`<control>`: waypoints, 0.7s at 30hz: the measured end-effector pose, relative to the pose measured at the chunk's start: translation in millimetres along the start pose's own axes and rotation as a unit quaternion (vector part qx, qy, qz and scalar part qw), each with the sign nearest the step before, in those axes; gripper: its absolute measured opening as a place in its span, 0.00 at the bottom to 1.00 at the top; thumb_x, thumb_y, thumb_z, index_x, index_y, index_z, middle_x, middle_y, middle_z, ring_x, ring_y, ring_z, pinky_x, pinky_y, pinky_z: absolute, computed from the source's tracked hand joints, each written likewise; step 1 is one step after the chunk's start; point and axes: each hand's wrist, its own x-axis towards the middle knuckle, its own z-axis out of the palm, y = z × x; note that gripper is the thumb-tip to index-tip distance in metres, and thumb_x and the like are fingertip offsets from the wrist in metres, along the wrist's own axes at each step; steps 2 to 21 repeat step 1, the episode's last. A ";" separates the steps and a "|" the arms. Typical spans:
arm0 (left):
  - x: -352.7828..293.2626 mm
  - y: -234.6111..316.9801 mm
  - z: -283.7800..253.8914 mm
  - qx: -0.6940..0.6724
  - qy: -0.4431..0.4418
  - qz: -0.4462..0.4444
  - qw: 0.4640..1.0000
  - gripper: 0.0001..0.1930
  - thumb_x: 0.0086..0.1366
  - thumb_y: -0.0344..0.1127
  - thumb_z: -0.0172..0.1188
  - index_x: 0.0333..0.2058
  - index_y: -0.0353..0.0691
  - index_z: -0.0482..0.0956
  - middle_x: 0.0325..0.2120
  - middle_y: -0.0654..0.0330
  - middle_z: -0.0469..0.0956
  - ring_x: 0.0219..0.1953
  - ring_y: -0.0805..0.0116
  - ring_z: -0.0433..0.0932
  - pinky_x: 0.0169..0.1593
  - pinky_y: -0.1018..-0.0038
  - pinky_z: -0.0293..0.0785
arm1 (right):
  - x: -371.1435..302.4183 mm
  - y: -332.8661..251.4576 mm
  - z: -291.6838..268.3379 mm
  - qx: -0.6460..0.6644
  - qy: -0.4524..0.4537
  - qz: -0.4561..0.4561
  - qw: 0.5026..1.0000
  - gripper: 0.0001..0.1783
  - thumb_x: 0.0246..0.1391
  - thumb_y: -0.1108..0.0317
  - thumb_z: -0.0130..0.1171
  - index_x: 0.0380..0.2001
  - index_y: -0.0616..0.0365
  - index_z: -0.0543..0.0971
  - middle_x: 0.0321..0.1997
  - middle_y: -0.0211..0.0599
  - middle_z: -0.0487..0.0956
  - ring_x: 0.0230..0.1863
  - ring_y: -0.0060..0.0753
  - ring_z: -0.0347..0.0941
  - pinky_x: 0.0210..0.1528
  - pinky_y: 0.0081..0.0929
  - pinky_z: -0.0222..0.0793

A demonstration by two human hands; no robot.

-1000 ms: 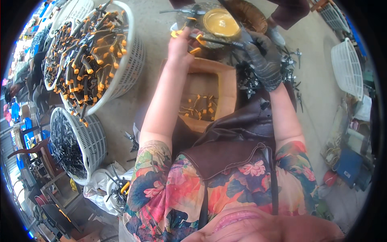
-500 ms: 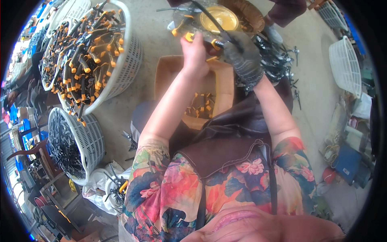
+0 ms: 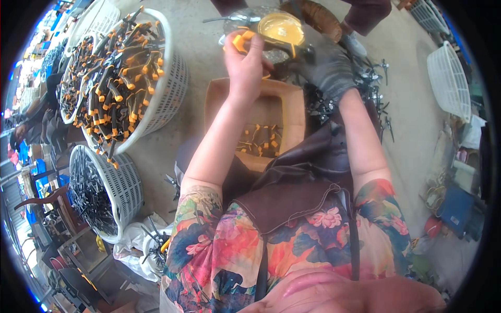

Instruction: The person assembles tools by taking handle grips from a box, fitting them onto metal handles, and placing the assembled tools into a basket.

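Observation:
My bare left hand (image 3: 244,68) is closed around several orange-and-black handle grips (image 3: 242,39). A dark bar with an orange end (image 3: 293,50) points right from beside those fingers; whether I hold it is unclear. My right hand (image 3: 334,73), in a grey glove, is smeared by motion above a heap of dark metal tool parts (image 3: 373,78). What it holds, if anything, cannot be made out. Just beyond both hands sits a round yellow tub (image 3: 282,29). Below them stands an open cardboard box (image 3: 215,104) with more orange-and-black grips (image 3: 261,140) in the bottom.
A large white basket (image 3: 175,78) on the left overflows with orange-tipped tools. Nearer me, a smaller basket (image 3: 128,188) holds dark metal parts. To the right is a white basket (image 3: 449,81). Another person's leg (image 3: 368,18) shows at the far edge.
My hands have moved apart: the left slightly left, the right to the right and nearer the metal heap. The long dark tool held up in the right hand no longer stands out clearly.

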 end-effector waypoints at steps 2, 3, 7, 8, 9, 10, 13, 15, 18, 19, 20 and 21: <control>-0.7 3.7 4.2 -0.014 -0.016 0.015 1.000 0.16 0.66 0.39 0.55 0.46 0.42 0.61 0.31 0.54 0.75 0.16 0.73 0.73 0.17 0.80 0.66 | 5.5 3.7 6.5 -0.032 -0.020 0.009 0.999 0.48 0.40 0.51 0.68 0.63 0.49 0.57 0.59 0.48 0.67 0.59 0.46 0.65 0.60 0.37 0.62; -0.7 3.7 4.2 -0.014 -0.016 0.015 1.000 0.16 0.66 0.39 0.55 0.46 0.42 0.61 0.31 0.54 0.75 0.16 0.73 0.73 0.17 0.80 0.66 | 5.5 3.7 6.5 -0.032 -0.020 0.009 0.999 0.48 0.40 0.51 0.68 0.63 0.49 0.57 0.59 0.48 0.67 0.59 0.46 0.65 0.60 0.37 0.62; -0.7 3.7 4.2 -0.014 -0.016 0.015 1.000 0.16 0.66 0.39 0.55 0.46 0.42 0.61 0.31 0.54 0.75 0.16 0.73 0.73 0.17 0.80 0.66 | 5.5 3.7 6.5 -0.032 -0.020 0.009 0.999 0.48 0.40 0.51 0.68 0.63 0.49 0.57 0.59 0.48 0.67 0.59 0.46 0.65 0.60 0.37 0.62; -0.7 3.7 4.2 -0.014 -0.016 0.015 1.000 0.16 0.66 0.39 0.55 0.46 0.42 0.61 0.31 0.54 0.75 0.16 0.73 0.73 0.17 0.80 0.66 | 5.5 3.7 6.5 -0.032 -0.020 0.009 0.999 0.48 0.40 0.51 0.68 0.63 0.49 0.57 0.59 0.48 0.67 0.59 0.46 0.65 0.60 0.37 0.62; -0.7 3.7 4.2 -0.014 -0.016 0.015 1.000 0.16 0.66 0.39 0.55 0.46 0.42 0.61 0.31 0.54 0.75 0.16 0.73 0.73 0.17 0.80 0.66 | 5.5 3.7 6.5 -0.032 -0.020 0.009 0.999 0.48 0.40 0.51 0.68 0.63 0.49 0.57 0.59 0.48 0.67 0.59 0.46 0.65 0.60 0.37 0.62; -0.7 3.7 4.2 -0.014 -0.016 0.015 1.000 0.16 0.66 0.39 0.55 0.46 0.42 0.61 0.31 0.54 0.75 0.16 0.73 0.73 0.17 0.80 0.66 | 5.5 3.7 6.5 -0.032 -0.020 0.009 0.999 0.48 0.40 0.51 0.68 0.63 0.49 0.57 0.59 0.48 0.67 0.59 0.46 0.65 0.60 0.37 0.62; -0.7 3.7 4.2 -0.014 -0.016 0.015 1.000 0.16 0.66 0.39 0.55 0.46 0.42 0.61 0.31 0.54 0.75 0.16 0.73 0.73 0.17 0.80 0.66 | 5.5 3.7 6.5 -0.032 -0.020 0.009 0.999 0.48 0.40 0.51 0.68 0.63 0.49 0.57 0.59 0.48 0.67 0.59 0.46 0.65 0.60 0.37 0.62; -0.7 3.7 4.2 -0.014 -0.016 0.015 1.000 0.16 0.66 0.39 0.55 0.46 0.42 0.61 0.31 0.54 0.75 0.16 0.73 0.73 0.17 0.80 0.66 | 5.5 3.7 6.5 -0.032 -0.020 0.009 0.999 0.48 0.40 0.51 0.68 0.63 0.49 0.57 0.59 0.48 0.67 0.59 0.46 0.65 0.60 0.37 0.62; -0.7 3.7 4.2 -0.014 -0.016 0.015 1.000 0.16 0.66 0.39 0.55 0.46 0.42 0.61 0.31 0.54 0.75 0.16 0.73 0.73 0.17 0.80 0.66 | 5.5 3.7 6.5 -0.032 -0.020 0.009 0.999 0.48 0.40 0.51 0.68 0.63 0.49 0.57 0.59 0.48 0.67 0.59 0.46 0.65 0.60 0.37 0.62; -0.7 3.7 4.2 -0.014 -0.016 0.015 1.000 0.16 0.66 0.39 0.55 0.46 0.42 0.61 0.31 0.54 0.75 0.16 0.73 0.73 0.17 0.80 0.66 | 5.5 3.7 6.5 -0.032 -0.020 0.009 0.999 0.48 0.40 0.51 0.68 0.63 0.49 0.57 0.59 0.48 0.67 0.59 0.46 0.65 0.60 0.37 0.62; -0.7 3.7 4.2 -0.014 -0.016 0.015 1.000 0.16 0.66 0.39 0.55 0.46 0.42 0.61 0.31 0.54 0.75 0.16 0.73 0.73 0.17 0.80 0.66 | 5.5 3.7 6.5 -0.032 -0.020 0.009 0.999 0.48 0.40 0.51 0.68 0.63 0.49 0.57 0.59 0.48 0.67 0.59 0.46 0.65 0.60 0.37 0.62; -0.7 3.7 4.2 -0.014 -0.016 0.015 1.000 0.16 0.66 0.39 0.55 0.46 0.42 0.61 0.31 0.54 0.75 0.16 0.73 0.73 0.17 0.80 0.66 | 5.5 3.7 6.5 -0.032 -0.020 0.009 0.999 0.48 0.40 0.51 0.68 0.63 0.49 0.57 0.59 0.48 0.67 0.59 0.46 0.65 0.60 0.37 0.62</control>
